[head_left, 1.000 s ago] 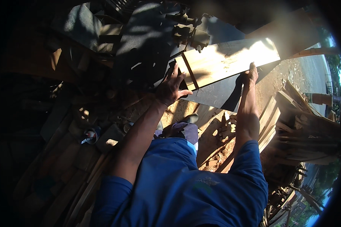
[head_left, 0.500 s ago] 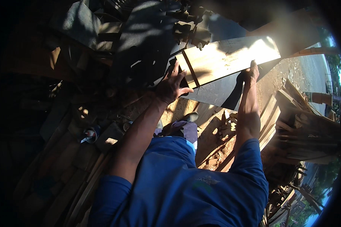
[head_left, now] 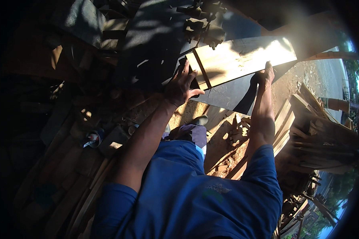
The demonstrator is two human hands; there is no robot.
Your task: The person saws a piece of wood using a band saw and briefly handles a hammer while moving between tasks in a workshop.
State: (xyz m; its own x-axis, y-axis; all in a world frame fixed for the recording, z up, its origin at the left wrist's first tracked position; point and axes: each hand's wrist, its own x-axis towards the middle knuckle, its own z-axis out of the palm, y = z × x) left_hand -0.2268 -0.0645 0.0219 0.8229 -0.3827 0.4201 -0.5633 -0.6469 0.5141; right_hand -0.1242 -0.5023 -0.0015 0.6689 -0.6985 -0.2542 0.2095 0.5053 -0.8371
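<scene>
A wide pale wooden board (head_left: 235,59) lies over a grey metal machine table (head_left: 223,95), its right part glaring in the sun. Near the board's left end a dark band crosses it; I cannot tell whether this is a groove or a gap. My left hand (head_left: 182,87) spans that end, forefinger towards the far corner and thumb stretched along the near corner. Farther right, my right hand (head_left: 265,75) grips the near long edge, thumb on top and the other fingers hidden below.
Dark metal machine parts (head_left: 205,28) stand just beyond the board's far edge. A large dark panel (head_left: 147,51) is at the left. Stacked planks (head_left: 283,125) and offcuts (head_left: 239,125) lie at the right and by my feet. A can (head_left: 93,138) sits among wood at the lower left.
The board has shifted very slightly, its left end turning a little away from me. Both hands keep their places on it.
</scene>
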